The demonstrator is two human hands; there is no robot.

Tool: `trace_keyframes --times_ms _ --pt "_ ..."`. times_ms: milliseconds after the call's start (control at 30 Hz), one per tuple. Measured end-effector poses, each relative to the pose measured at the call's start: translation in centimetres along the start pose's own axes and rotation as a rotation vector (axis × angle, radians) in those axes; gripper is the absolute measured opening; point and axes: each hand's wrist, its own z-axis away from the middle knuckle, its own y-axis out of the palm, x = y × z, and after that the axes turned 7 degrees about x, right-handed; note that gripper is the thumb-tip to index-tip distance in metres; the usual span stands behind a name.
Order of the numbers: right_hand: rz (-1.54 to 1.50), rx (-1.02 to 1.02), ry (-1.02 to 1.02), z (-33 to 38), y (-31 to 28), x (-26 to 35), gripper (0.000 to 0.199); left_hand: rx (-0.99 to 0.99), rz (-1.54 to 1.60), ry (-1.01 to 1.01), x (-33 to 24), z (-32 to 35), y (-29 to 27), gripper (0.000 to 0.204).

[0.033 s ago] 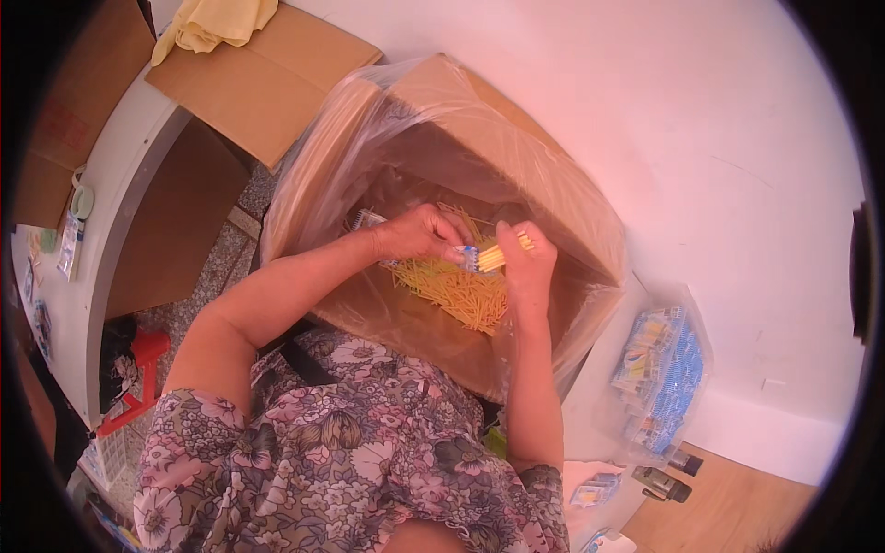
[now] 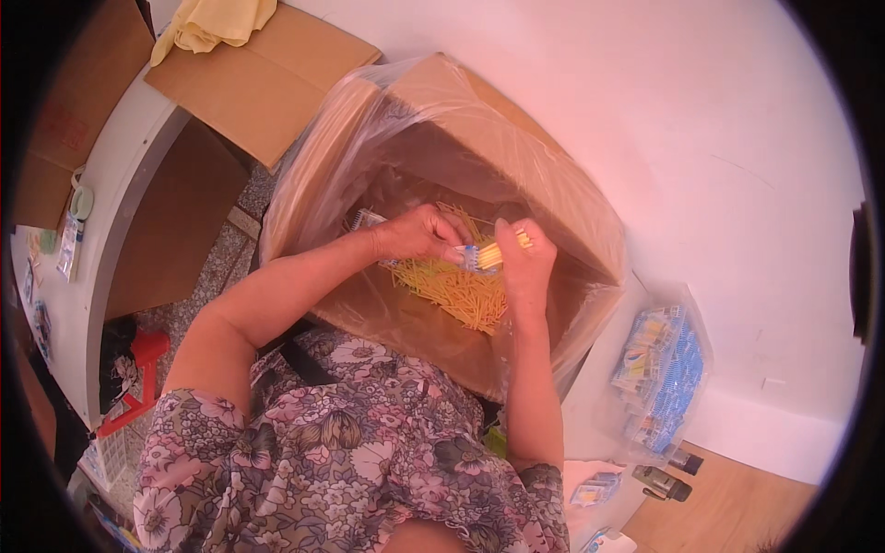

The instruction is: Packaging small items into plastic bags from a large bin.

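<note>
Left hand (image 2: 417, 236): centre of the frame, inside the box; fingers curled shut, pinching the blue-and-white end of a small bundle.
Right hand (image 2: 522, 261): just right of the left hand, palm turned inward; fingers closed around the yellow end of the same bundle, thumb pointing up.
Bundle of yellow sticks (image 2: 486, 255): held between the 2 hands, lying roughly level, blue-and-white wrap at its left end, yellow tips poking out at the right.
Loose yellow sticks (image 2: 456, 290): a heap on the box floor, directly below the hands, near but apart from them.
Cardboard box (image 2: 553, 198): large, open, lined with clear plastic film, fills the middle of the frame.
Small clear packet (image 2: 364, 219): at the left inner wall of the box, just beside the left wrist.
Bag of blue and yellow packs (image 2: 666, 369): clear bag at the right of the frame, outside the box.
Flat cardboard (image 2: 267, 83): upper left, with a yellow cloth (image 2: 214, 20) on its top edge.
Red stool (image 2: 138, 378): lower left, on the speckled floor.
</note>
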Motion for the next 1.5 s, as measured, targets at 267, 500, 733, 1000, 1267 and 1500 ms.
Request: trace_keyframes --times_ms 267,500,733,1000,1267,1500 --pt "0.114 0.066 -0.025 1.3 0.4 2.1 0.020 -0.066 0.151 -0.158 0.4 0.2 0.2 0.017" --pt "0.209 -0.113 -0.262 3.4 1.8 1.1 0.032 -0.077 0.151 -0.221 -0.2 0.5 0.0 0.018" --pt "0.308 0.025 -0.476 4.2 1.8 0.0 0.054 -0.091 0.141 -0.223 0.4 0.9 0.3 0.020" --pt "0.301 -0.157 -0.286 7.7 -0.8 -0.4 0.022 -0.048 0.083 -0.265 1.8 -0.2 -0.1 0.026" --pt "0.142 -0.832 -0.179 26.0 -18.9 3.4 0.022 -0.151 -1.232 -0.488 8.8 5.6 -6.3 0.059" --pt "0.422 -1.048 0.420 45.2 -32.1 -8.9 0.036 -0.038 -1.198 -0.521 9.6 3.4 -6.2 0.053"
